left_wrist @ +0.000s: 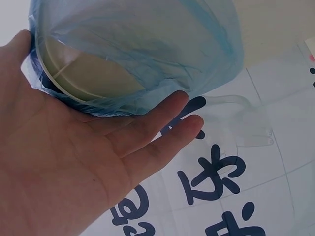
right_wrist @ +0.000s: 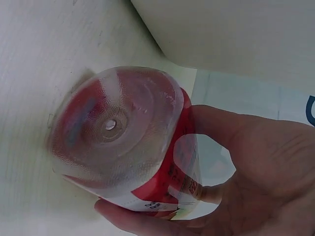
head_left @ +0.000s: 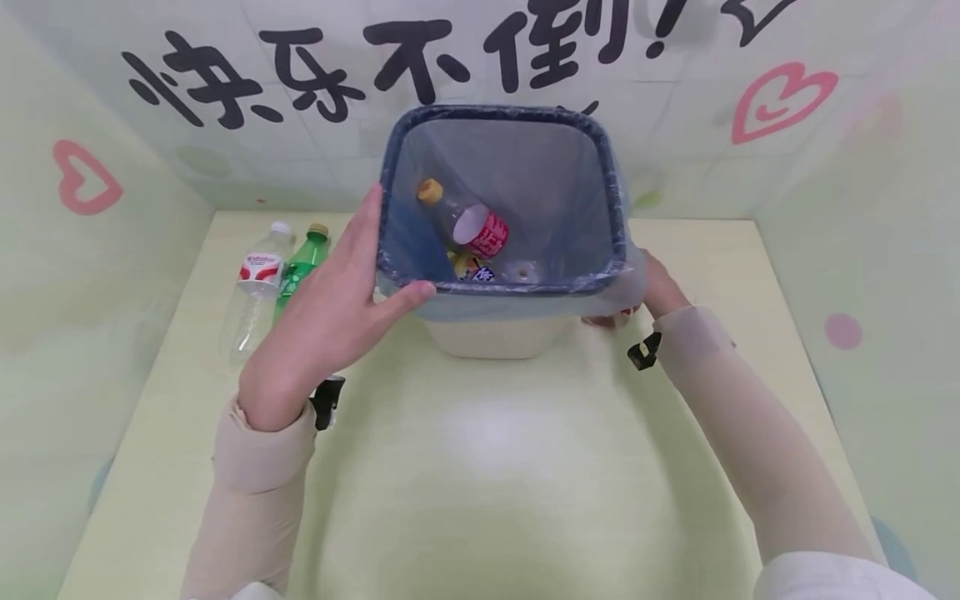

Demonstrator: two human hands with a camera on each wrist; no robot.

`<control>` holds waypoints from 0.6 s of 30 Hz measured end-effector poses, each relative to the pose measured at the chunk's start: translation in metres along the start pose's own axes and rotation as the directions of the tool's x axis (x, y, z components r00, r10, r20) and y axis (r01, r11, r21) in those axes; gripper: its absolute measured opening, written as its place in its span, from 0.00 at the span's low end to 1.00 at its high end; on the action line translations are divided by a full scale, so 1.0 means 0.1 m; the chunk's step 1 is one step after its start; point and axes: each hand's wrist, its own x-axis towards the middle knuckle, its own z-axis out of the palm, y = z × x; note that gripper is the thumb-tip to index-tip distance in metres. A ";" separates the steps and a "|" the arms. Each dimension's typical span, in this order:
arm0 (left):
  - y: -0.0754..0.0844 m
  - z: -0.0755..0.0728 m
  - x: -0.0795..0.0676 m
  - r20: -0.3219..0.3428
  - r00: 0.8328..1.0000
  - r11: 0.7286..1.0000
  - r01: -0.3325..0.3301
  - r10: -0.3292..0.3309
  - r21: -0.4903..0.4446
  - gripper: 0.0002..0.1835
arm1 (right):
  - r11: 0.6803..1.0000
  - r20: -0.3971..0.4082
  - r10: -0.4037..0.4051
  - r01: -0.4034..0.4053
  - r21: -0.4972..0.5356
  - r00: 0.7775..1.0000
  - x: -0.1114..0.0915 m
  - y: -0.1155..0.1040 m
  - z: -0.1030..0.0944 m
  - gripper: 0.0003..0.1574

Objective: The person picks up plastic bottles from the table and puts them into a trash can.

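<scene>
A light-coloured trash bin [head_left: 495, 340] stands on the table, lined with a blue plastic bag [left_wrist: 147, 44] folded over its rim. My left hand [head_left: 318, 321] rests against the bin's left side, thumb near the front rim and fingers stretched out along the bag. Beside the bin's right side, my right hand [right_wrist: 275, 167] grips a clear plastic bottle [right_wrist: 115, 132] with a red label, its base facing the right wrist camera. The bag mostly hides this bottle from the head view. Inside the bin lies an empty bottle [head_left: 487, 233] with a yellow cap and red label, above another yellowish item [head_left: 468, 267].
At the table's left lie a clear bottle [head_left: 258, 279] with a white cap and a green bottle [head_left: 300, 267], partly behind the left forearm. Printed wall panels [head_left: 480, 75] enclose the table [head_left: 487, 467] at the back and both sides.
</scene>
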 end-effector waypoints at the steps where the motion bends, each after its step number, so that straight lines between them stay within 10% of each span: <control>1: 0.00 0.00 0.00 -0.003 1.000 1.000 -0.004 0.004 -0.001 0.51 | 1.000 0.003 0.016 -0.016 0.014 1.000 -0.01 -0.01 0.00 0.13; 8: -0.02 0.00 -0.02 -0.008 1.000 1.000 -0.014 0.014 -0.006 0.51 | 0.996 0.018 0.061 -0.062 0.065 0.998 -0.03 0.00 0.02 0.53; 18: -0.02 -0.03 0.00 0.003 1.000 1.000 -0.027 0.027 0.000 0.51 | 0.996 0.041 -0.001 0.005 -0.087 0.999 -0.04 -0.01 -0.17 0.42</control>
